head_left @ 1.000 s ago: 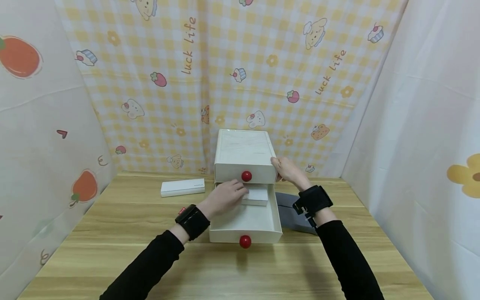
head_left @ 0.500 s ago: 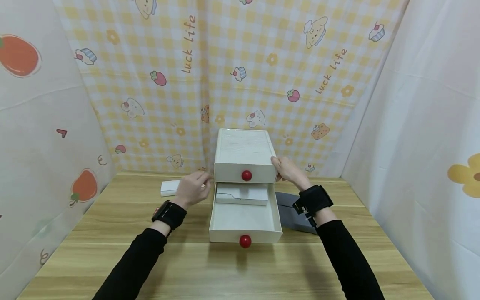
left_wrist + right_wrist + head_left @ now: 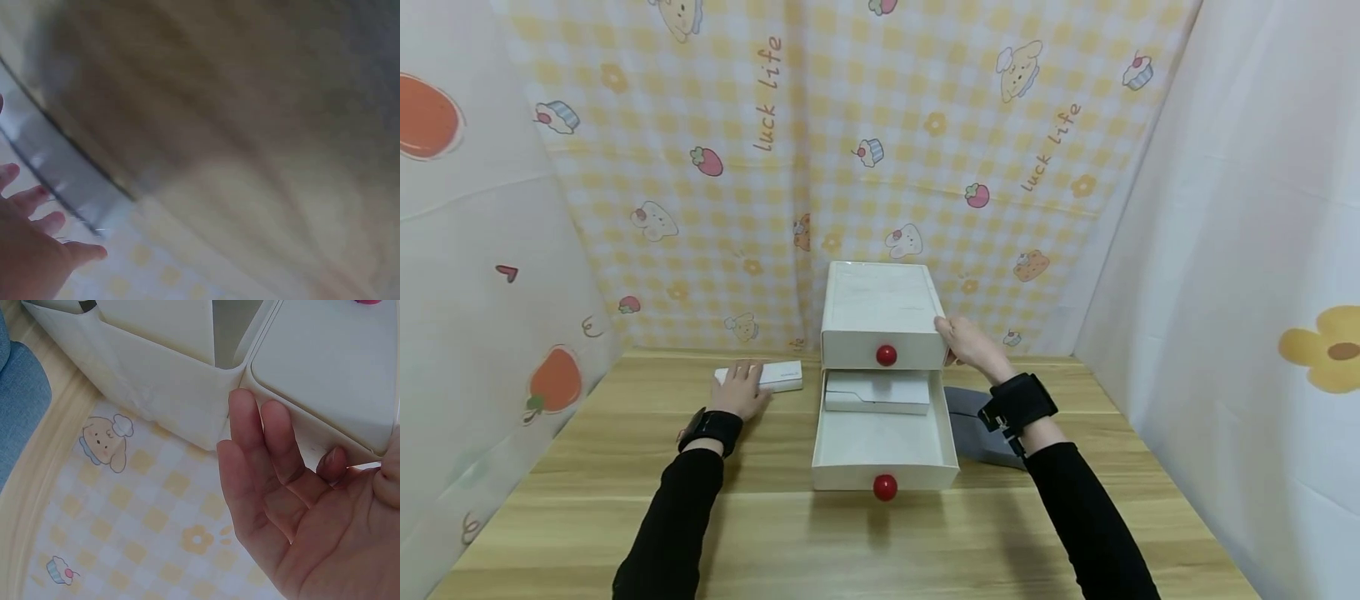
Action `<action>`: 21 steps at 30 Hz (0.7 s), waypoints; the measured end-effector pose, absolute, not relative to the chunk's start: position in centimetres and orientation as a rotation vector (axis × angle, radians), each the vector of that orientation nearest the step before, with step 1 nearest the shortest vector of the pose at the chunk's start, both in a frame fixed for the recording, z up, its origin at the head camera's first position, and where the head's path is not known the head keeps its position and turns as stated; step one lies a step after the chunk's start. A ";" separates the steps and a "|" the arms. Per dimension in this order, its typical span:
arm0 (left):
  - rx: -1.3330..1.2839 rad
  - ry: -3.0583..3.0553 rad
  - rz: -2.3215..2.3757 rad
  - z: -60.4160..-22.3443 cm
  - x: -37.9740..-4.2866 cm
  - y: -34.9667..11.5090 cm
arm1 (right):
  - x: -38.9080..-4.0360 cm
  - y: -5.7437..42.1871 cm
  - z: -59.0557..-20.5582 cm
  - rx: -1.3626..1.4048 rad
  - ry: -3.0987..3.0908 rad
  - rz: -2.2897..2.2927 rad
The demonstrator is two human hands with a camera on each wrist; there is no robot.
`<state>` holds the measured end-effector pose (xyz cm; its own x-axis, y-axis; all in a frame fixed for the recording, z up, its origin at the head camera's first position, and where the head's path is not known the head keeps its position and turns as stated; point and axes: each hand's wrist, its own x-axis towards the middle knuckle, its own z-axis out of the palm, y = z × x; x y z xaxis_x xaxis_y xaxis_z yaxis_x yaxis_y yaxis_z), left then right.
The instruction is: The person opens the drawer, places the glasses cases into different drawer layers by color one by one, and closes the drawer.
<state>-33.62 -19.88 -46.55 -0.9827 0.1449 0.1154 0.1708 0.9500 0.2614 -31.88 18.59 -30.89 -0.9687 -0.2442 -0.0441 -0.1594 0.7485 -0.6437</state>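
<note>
My left hand [image 3: 741, 390] lies over a slim white box [image 3: 782, 375] with small lettering, on the table left of the drawer unit. In the left wrist view its fingers [image 3: 81, 252] are spread along the edge of that white box, which looks blurred. My right hand [image 3: 972, 343] touches the upper right side of the white two-drawer unit [image 3: 880, 296]. The right wrist view shows its extended fingers [image 3: 245, 422] against the side wall. The lower drawer [image 3: 883, 442] is pulled out, and a flat white box [image 3: 877, 392] with a flap line lies at its back.
A grey-blue fabric item [image 3: 981, 433] lies on the table right of the drawer, partly behind my right wrist. Red round knobs, an upper knob [image 3: 886, 356] and a lower knob [image 3: 885, 487], stick out in front. A checked curtain [image 3: 865, 200] hangs behind the wooden table [image 3: 925, 550].
My left hand has left the flat box in the drawer and moved left to the slim white box on the table. My right hand stays at the unit's side.
</note>
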 end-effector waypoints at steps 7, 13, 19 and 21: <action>-0.195 -3.036 -0.413 -47.6 -34.1 -20.6 | -32.0 18.4 -31.0 -0.306 2.835 -1.030; -0.149 -2.971 -0.294 -48.6 -34.9 -20.3 | -32.0 18.3 -31.0 -0.294 2.845 -1.036; -0.179 -2.914 -0.252 -49.2 -35.1 -19.6 | -32.1 18.3 -31.1 -0.319 2.838 -1.045; -0.209 -2.911 -0.254 -49.3 -35.2 -19.4 | -32.0 18.4 -31.1 -0.325 2.836 -1.049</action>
